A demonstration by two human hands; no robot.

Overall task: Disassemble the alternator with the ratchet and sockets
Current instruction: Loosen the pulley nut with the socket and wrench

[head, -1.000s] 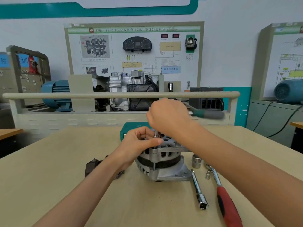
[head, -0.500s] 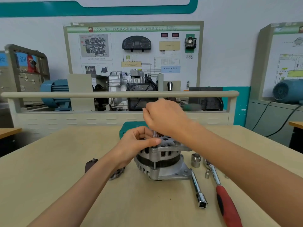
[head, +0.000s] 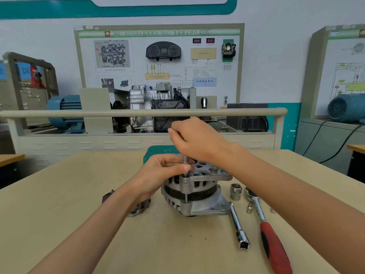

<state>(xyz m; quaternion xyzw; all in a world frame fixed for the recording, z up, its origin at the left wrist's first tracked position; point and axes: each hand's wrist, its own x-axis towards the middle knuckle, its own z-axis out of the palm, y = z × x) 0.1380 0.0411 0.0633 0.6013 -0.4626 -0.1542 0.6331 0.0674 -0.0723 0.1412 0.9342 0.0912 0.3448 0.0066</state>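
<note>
Mid-table [head: 59, 204], alternator [head: 197, 192] stands upright. Left hand [head: 164, 171] pinches the thin socket shaft [head: 185, 161] at its top edge; right hand [head: 197, 141] curls around the driver above it. Just right lie a large socket [head: 235, 191], extension bar [head: 238, 226], red-handled ratchet [head: 266, 234].

An alternator [head: 197, 192] is seen standing on a wooden table [head: 59, 204], a thin socket shaft [head: 185, 165] on its top being pinched by the left hand [head: 167, 169] and gripped from above by the right hand [head: 197, 141], while a red-handled ratchet [head: 266, 230], an extension bar [head: 238, 226] and a large socket [head: 235, 191] are laid to its right.
</note>
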